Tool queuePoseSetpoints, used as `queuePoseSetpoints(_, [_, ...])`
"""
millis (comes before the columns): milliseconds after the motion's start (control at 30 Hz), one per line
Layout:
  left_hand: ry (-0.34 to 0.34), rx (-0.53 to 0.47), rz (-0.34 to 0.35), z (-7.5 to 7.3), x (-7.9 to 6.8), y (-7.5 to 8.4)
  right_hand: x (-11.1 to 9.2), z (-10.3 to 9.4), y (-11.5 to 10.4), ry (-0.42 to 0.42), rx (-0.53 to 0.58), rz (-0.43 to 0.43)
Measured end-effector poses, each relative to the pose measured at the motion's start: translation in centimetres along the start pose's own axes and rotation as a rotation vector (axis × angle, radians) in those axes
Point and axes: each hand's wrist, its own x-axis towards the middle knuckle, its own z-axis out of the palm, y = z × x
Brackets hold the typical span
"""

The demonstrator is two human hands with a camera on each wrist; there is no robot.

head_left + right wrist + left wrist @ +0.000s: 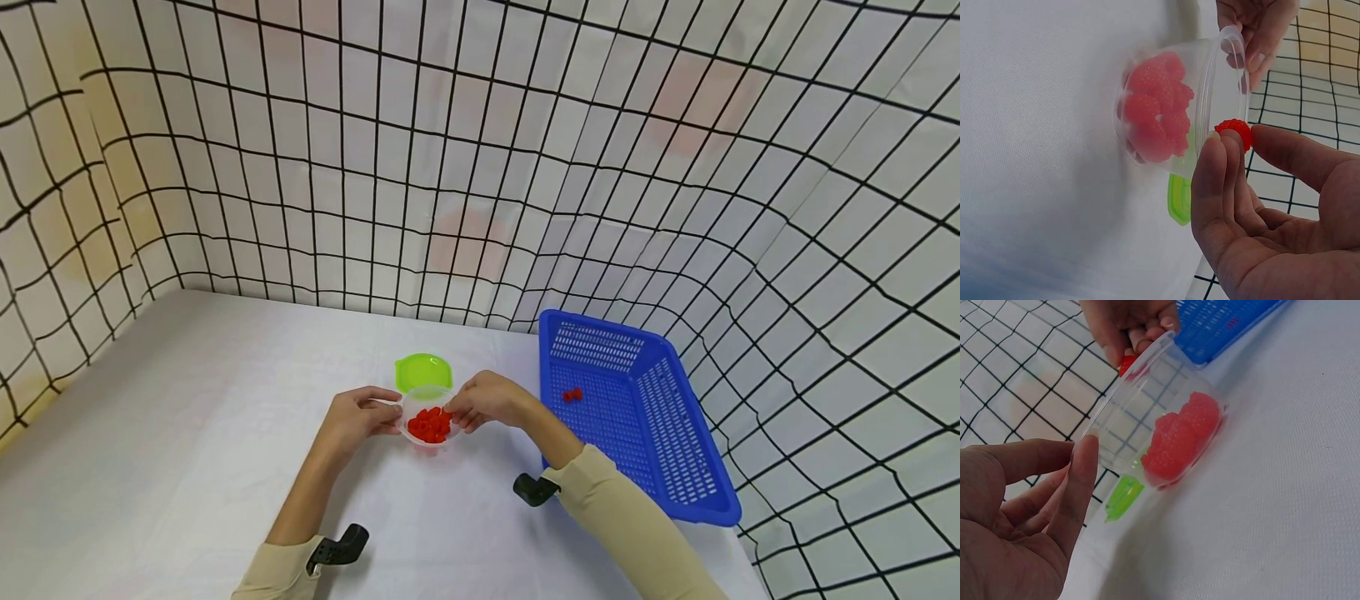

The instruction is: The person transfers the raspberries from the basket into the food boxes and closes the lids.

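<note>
A clear plastic bowl (1129, 406) with several red raspberries (429, 426) inside stands on the white cloth. My left hand (362, 417) pinches its rim between thumb and fingers on the left side. Over the opposite rim, my right hand (487, 402) holds one raspberry (1235, 132) between thumb and fingertips, at the bowl's mouth. Just behind the bowl lies a bright green lid (423, 372), partly hidden by the bowl in both wrist views.
To the right stands a blue plastic basket (731, 510) with a couple of red raspberries (572, 395) on its floor. Black wire mesh (420, 175) backed by white sheeting surrounds the white table surface (187, 417) at the back and sides.
</note>
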Motion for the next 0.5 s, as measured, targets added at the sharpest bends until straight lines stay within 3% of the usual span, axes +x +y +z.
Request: queuePoseSetpoints(500, [-0.005,-0.033,0.015,0.15,-0.03,0.06,-0.23,-0.02,0.14,-0.015,0.029,-0.004])
